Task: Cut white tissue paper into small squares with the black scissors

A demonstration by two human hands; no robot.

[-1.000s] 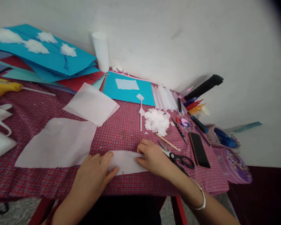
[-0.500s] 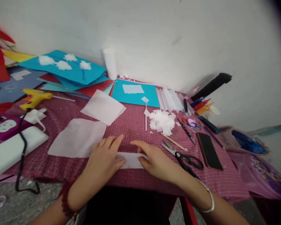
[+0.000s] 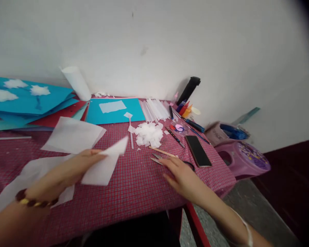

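Note:
A folded sheet of thin white paper (image 3: 103,169) is pinched in my left hand (image 3: 89,158), its loose part hanging toward the tabletop. My right hand (image 3: 181,176) lies over the scissors (image 3: 157,159), fingers stretched and apart. The blades and part of a black handle loop show; the rest is hidden under the hand, and I cannot tell whether the fingers touch it. More white sheets (image 3: 72,135) lie on the checked cloth beyond and under my left arm. A heap of small white paper pieces (image 3: 149,134) lies ahead, between the hands.
A phone (image 3: 198,151), a wooden stick (image 3: 163,152) and a pen (image 3: 175,138) lie near the scissors. Behind are a blue sheet (image 3: 92,115), plastic sticks (image 3: 156,109), a white paper roll (image 3: 78,84) and paint bottles (image 3: 186,110). A pink stool (image 3: 226,154) stands at the right.
My left hand has raised the folded paper off the cloth. My right hand has let go of it and moved right, onto the scissors. The view has turned right.

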